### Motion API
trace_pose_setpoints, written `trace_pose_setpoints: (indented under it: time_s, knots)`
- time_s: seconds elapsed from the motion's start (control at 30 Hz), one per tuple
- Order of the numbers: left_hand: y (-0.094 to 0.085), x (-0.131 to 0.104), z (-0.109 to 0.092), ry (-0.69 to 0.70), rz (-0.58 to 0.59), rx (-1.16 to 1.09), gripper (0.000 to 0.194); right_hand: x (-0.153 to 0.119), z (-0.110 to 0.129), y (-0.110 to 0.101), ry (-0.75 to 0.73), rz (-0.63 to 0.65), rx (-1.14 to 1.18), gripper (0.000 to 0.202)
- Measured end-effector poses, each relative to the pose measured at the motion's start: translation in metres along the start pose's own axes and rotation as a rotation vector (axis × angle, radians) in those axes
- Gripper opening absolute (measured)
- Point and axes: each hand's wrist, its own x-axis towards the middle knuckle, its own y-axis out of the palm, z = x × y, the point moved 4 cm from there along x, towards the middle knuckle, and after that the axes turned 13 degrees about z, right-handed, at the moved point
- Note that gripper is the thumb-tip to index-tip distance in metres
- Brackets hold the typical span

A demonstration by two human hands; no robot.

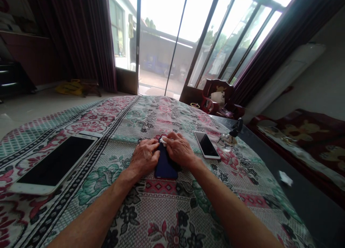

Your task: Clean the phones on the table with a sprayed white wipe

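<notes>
The blue phone (pixel 166 167) is seen in the head view flat on the counter (pixel 172 219), steadied at its left edge by the left hand (pixel 145 154), fingers bent together. A white tissue (pixel 163 140) is pinched against its top by the right hand (pixel 179 148).

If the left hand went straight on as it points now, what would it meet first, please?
Probably the white wad in the right hand, over the dark blue phone, though depth there is unclear.

At right of centre, a white phone (pixel 207 145) and spray bottle (pixel 228 140) block sideways passage; bare tablecloth (pixel 172 219) lies open at bottom centre.
</notes>
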Motion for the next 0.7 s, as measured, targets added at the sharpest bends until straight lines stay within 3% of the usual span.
trace_pose_setpoints:
  time_s: [0.13,0.43,0.53,0.7]
  knots:
    - [-0.001,0.001,0.001,-0.017,0.026,-0.012,0.034,-0.002,0.006,-0.002,-0.017,0.001,0.004,0.026]
    - [-0.001,0.002,0.005,-0.015,0.1,-0.023,0.039,-0.063,0.028,-0.006,-0.182,0.071,0.133,0.034]
    - [-0.001,0.002,0.005,-0.026,0.109,-0.019,0.039,-0.056,0.023,-0.006,-0.156,0.043,0.15,0.033]
    - [-0.006,0.001,0.0,0.001,0.118,-0.017,0.04,-0.018,0.008,-0.001,-0.042,-0.003,0.075,0.031]
